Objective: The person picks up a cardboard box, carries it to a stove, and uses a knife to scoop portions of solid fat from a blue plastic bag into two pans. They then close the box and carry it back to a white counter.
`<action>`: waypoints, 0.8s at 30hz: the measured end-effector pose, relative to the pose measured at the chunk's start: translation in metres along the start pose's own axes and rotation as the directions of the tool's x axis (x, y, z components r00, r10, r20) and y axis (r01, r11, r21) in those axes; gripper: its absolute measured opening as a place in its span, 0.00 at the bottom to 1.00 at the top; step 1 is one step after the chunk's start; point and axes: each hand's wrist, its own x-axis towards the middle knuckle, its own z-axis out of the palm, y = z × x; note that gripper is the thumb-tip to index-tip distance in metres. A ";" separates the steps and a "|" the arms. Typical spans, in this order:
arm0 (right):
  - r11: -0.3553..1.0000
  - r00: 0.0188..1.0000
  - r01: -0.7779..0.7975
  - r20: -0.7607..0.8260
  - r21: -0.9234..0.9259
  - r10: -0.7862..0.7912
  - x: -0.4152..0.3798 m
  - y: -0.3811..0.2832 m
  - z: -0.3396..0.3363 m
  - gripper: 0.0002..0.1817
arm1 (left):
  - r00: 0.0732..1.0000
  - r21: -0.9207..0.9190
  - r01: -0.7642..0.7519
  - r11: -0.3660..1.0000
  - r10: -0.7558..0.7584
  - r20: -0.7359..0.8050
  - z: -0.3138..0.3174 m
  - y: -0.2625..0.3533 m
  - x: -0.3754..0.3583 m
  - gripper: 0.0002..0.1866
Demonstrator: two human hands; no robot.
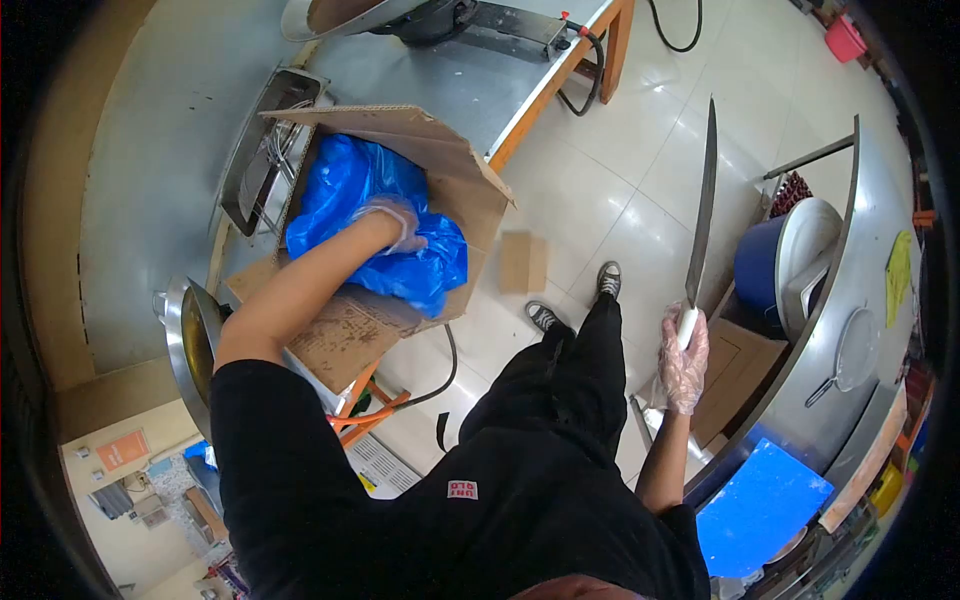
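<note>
My right hand point(684, 362), in a clear plastic glove, is closed around the white handle point(687, 328) of a long knife point(704, 210), its blade pointing away from me. My left hand point(395, 225), also in a clear glove, reaches into an open cardboard box point(455, 165) on the metal table. It presses into the folds of a blue plastic bag point(365, 170) lining the box. Most of its fingers are hidden, so its grip does not show. What the bag contains is hidden too.
Left of the box are a metal tray with wire utensils point(285, 150) and a wok point(190, 340). Another pan point(345, 12) sits on a burner beyond it. At right, a steel counter point(850, 420) bears a blue cutting board point(762, 507) and strainer point(858, 350); a blue pot point(757, 270) stands below.
</note>
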 end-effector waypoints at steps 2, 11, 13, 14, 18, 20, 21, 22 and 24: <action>0.998 0.999 -0.032 0.012 0.052 0.032 0.003 0.006 0.002 0.12 | 0.998 0.000 0.063 0.998 -0.063 0.018 0.006 -0.012 -0.006 0.27; 0.984 0.984 0.176 -0.009 0.003 -0.176 0.016 -0.006 -0.008 0.11 | 0.996 0.108 0.083 0.991 -0.086 0.021 -0.039 0.033 -0.028 0.24; 0.983 0.984 0.180 0.005 -0.048 -0.180 0.015 -0.001 -0.016 0.11 | 0.992 0.065 -0.123 0.990 0.122 0.031 -0.047 0.063 -0.056 0.30; 0.983 0.988 0.153 0.013 -0.102 -0.153 0.016 0.001 -0.018 0.13 | 0.970 0.044 -0.198 0.979 0.189 0.154 -0.052 0.079 -0.061 0.32; 1.000 1.000 -0.013 0.007 0.000 0.013 0.020 0.001 -0.012 0.13 | 0.972 0.136 -0.180 0.974 0.155 0.180 0.008 0.080 -0.003 0.24; 0.999 0.999 -0.040 0.016 -0.004 0.040 0.021 -0.001 -0.015 0.15 | 0.953 0.141 -0.077 0.987 0.032 0.300 0.007 0.058 0.021 0.24; 0.998 0.998 -0.062 0.021 -0.011 0.062 0.019 -0.001 -0.017 0.16 | 0.931 0.148 -0.032 0.989 -0.024 0.364 0.008 0.050 0.034 0.24; 0.995 0.998 -0.065 0.029 0.077 0.063 0.019 0.002 -0.017 0.15 | 0.942 0.136 -0.056 0.989 0.007 0.335 0.018 0.043 0.048 0.24; 0.999 0.999 -0.023 0.043 -0.043 0.025 0.017 -0.001 -0.022 0.15 | 0.966 0.108 -0.062 0.992 0.032 0.255 0.019 0.025 0.052 0.24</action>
